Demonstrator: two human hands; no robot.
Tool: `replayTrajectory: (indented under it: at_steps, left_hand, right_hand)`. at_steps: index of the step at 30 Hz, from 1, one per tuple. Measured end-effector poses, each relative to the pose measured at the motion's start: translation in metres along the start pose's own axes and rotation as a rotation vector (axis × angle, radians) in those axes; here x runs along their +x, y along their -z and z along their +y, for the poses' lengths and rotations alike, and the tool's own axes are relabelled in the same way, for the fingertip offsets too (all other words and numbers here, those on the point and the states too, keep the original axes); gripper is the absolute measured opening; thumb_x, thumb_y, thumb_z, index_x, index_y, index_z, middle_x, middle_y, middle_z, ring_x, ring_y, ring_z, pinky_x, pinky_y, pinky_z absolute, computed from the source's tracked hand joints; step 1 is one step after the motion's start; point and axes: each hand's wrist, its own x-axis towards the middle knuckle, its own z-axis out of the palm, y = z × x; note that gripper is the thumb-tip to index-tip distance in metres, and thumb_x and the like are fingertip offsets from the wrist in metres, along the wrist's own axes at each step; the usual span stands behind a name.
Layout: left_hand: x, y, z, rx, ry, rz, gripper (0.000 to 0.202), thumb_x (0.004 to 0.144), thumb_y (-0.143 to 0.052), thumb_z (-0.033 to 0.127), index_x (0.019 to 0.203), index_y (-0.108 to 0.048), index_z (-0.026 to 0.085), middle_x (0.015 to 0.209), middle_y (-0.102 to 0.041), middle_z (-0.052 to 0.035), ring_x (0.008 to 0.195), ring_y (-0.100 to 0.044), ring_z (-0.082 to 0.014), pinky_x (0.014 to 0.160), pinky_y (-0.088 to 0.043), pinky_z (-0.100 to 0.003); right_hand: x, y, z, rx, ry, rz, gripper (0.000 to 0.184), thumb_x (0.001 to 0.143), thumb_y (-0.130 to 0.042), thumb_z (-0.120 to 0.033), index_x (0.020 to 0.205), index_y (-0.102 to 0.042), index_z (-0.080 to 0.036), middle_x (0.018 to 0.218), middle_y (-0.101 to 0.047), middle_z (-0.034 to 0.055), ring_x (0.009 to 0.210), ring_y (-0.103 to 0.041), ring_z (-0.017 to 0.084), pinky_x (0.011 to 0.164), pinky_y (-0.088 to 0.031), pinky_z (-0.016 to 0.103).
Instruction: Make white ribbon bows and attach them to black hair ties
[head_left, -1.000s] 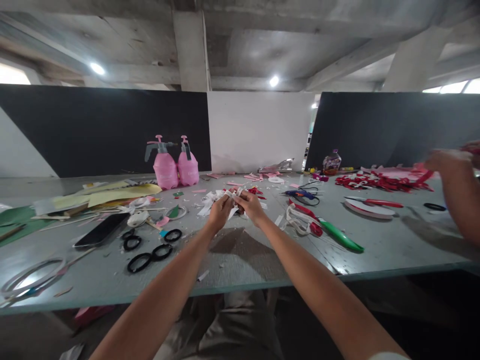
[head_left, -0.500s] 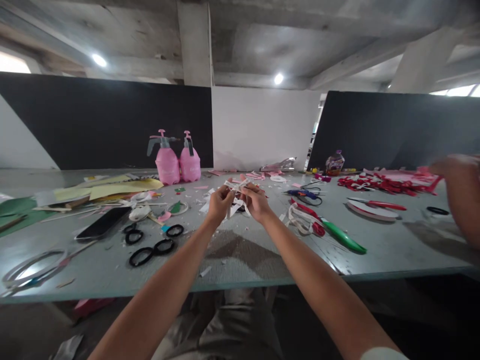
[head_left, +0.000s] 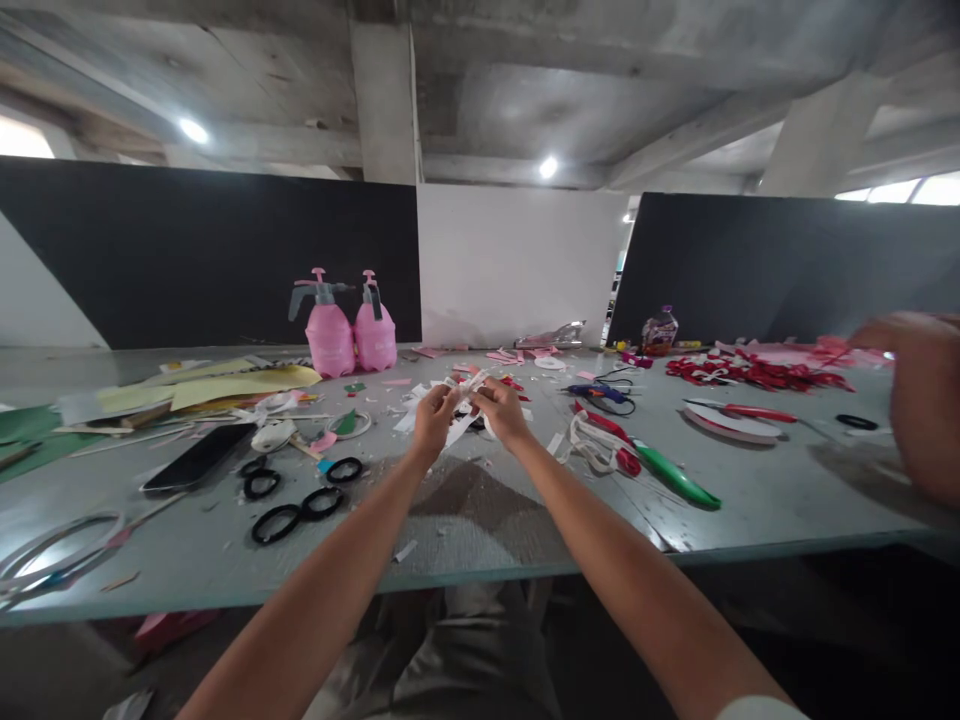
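Observation:
My left hand (head_left: 433,422) and my right hand (head_left: 501,411) are held close together above the middle of the grey table (head_left: 480,520). Both pinch a piece of white ribbon (head_left: 463,392) between them, its loops and loose ends sticking out above and below my fingers. More white ribbon scraps (head_left: 414,408) lie on the table just behind my hands.
Left lie a black phone (head_left: 199,457), two black scissors (head_left: 300,495), a tape ring (head_left: 56,545) and yellow paper (head_left: 232,385). Two pink spray bottles (head_left: 352,335) stand behind. Right lie a green-handled tool (head_left: 671,475), a glue gun (head_left: 600,392) and red ribbon pieces (head_left: 750,370). Another person's arm (head_left: 919,400) works at far right.
My hands have kept hold of the white ribbon and shifted it slightly between the fingers. The other person's arm at the right has moved over the red ribbon pile.

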Motion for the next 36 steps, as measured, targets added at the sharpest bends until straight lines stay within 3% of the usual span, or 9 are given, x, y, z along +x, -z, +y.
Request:
replayTrajectory:
  at_steps: [6, 16, 23, 27, 31, 36]
  left_hand:
    - [0.001, 0.001, -0.002, 0.104, -0.02, 0.039, 0.04, 0.076, -0.062, 0.039, 0.11, -0.066, 0.017, 0.06, -0.053, 0.0042, 0.05, -0.043, -0.0064, 0.048, -0.036, -0.018]
    - [-0.003, -0.003, 0.008, -0.061, 0.023, 0.077, 0.025, 0.072, -0.067, 0.039, 0.08, -0.061, 0.015, 0.055, -0.045, 0.0068, 0.044, -0.039, -0.0041, 0.041, -0.031, -0.016]
    - [-0.002, -0.001, 0.001, -0.042, 0.024, 0.03, 0.039, 0.076, -0.063, 0.041, 0.107, -0.062, 0.018, 0.057, -0.046, 0.0069, 0.044, -0.042, -0.0052, 0.04, -0.033, -0.016]
    - [-0.002, -0.001, -0.001, -0.009, 0.031, 0.035, 0.043, 0.074, -0.065, 0.039, 0.11, -0.062, 0.017, 0.062, -0.05, 0.0058, 0.047, -0.043, -0.0049, 0.042, -0.033, -0.016]
    - [0.0, 0.0, 0.001, -0.024, 0.029, 0.071, 0.045, 0.074, -0.064, 0.035, 0.115, -0.061, 0.017, 0.065, -0.051, 0.0055, 0.047, -0.041, -0.0043, 0.043, -0.032, -0.016]
    - [0.003, 0.005, 0.0, -0.04, 0.054, 0.154, 0.042, 0.073, -0.062, 0.033, 0.112, -0.062, 0.016, 0.063, -0.05, 0.0064, 0.044, -0.037, -0.004, 0.042, -0.03, -0.017]
  right_hand:
    - [-0.005, -0.005, 0.003, -0.061, 0.008, -0.045, 0.05, 0.074, -0.06, -0.036, 0.12, -0.06, -0.019, 0.063, -0.059, -0.0036, 0.055, -0.051, 0.012, 0.058, -0.042, 0.025]
    - [-0.005, -0.012, 0.011, 0.02, -0.081, -0.02, 0.047, 0.075, -0.062, -0.043, 0.114, -0.061, -0.018, 0.064, -0.061, -0.0018, 0.057, -0.056, 0.014, 0.054, -0.043, 0.024]
    - [-0.006, -0.01, 0.011, 0.019, -0.079, -0.003, 0.047, 0.076, -0.059, -0.037, 0.119, -0.058, -0.019, 0.052, -0.054, -0.0056, 0.047, -0.048, 0.012, 0.048, -0.037, 0.022]
    - [-0.007, -0.01, 0.012, 0.0, -0.051, 0.0, 0.045, 0.077, -0.055, -0.034, 0.119, -0.056, -0.018, 0.053, -0.055, -0.0055, 0.048, -0.048, 0.012, 0.048, -0.036, 0.022]
    - [-0.008, -0.009, 0.014, -0.192, -0.008, -0.036, 0.039, 0.083, -0.049, -0.042, 0.113, -0.057, -0.017, 0.061, -0.06, -0.0021, 0.051, -0.051, 0.013, 0.05, -0.037, 0.023]
    - [-0.01, -0.006, 0.013, -0.642, 0.15, -0.058, 0.041, 0.085, -0.049, -0.046, 0.114, -0.059, -0.018, 0.083, -0.066, 0.0049, 0.075, -0.058, 0.019, 0.071, -0.042, 0.028]
